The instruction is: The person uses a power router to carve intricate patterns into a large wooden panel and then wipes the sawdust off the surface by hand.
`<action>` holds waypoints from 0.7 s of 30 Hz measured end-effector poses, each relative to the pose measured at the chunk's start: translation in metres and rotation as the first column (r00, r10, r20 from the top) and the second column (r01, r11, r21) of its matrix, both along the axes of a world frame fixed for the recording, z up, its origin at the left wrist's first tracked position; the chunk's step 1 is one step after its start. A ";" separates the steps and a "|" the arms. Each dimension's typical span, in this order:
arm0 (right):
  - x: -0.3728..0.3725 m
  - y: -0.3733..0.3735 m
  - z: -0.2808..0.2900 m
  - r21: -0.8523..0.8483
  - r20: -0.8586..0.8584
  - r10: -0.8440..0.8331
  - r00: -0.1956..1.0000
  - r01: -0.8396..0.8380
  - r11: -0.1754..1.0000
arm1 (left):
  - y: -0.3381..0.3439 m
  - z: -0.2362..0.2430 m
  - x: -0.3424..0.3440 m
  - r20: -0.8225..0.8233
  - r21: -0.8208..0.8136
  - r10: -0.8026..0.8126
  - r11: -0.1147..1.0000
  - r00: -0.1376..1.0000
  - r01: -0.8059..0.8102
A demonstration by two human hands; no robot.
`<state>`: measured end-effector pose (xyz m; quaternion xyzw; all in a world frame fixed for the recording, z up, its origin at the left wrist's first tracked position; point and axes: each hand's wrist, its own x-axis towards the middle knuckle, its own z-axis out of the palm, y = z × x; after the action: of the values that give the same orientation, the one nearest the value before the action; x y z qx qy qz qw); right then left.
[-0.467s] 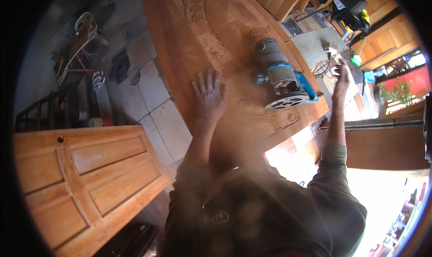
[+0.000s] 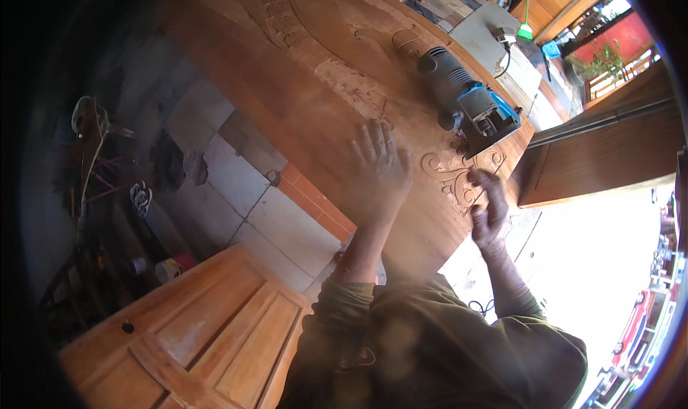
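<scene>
A large carved wooden panel [image 2: 301, 79] lies in front of me, with scroll relief along its middle and at the near right corner. My left hand [image 2: 385, 167] lies palm down on its smooth part, fingers outstretched and nothing in them. At the scroll carving [image 2: 451, 176] near the panel's right end is my right hand [image 2: 491, 210], its fingers bent and the thumb apart, with no object visible between them. Just beyond that hand a black and blue router [image 2: 469, 97] rests on its side on the panel, its flat base turned toward me.
A second panelled wooden door [image 2: 208, 330] stands low at the left. Tiled floor [image 2: 236, 172] shows beside the panel, with a chair [image 2: 93, 133] at far left. Another wooden board [image 2: 602, 147] is at the right. A green broom [image 2: 526, 29] and cords are farther back.
My right hand has come in from out past the panel's right side to its carved corner. My left hand stays flat on the wood. The whole view has turned, shifting the surroundings.
</scene>
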<state>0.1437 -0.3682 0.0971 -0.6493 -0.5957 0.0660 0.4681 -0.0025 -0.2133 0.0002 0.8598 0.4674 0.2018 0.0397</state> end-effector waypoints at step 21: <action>-0.043 0.005 -0.076 -0.483 0.466 -0.071 0.882 0.321 0.815 | 0.155 -0.014 -0.089 0.162 -0.210 -0.580 0.770 0.798 0.602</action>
<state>0.1005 -0.3637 0.0212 -0.8131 -0.5671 0.0398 0.1254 -0.0916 -0.0582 -0.0135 0.9411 0.1926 0.1559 0.2301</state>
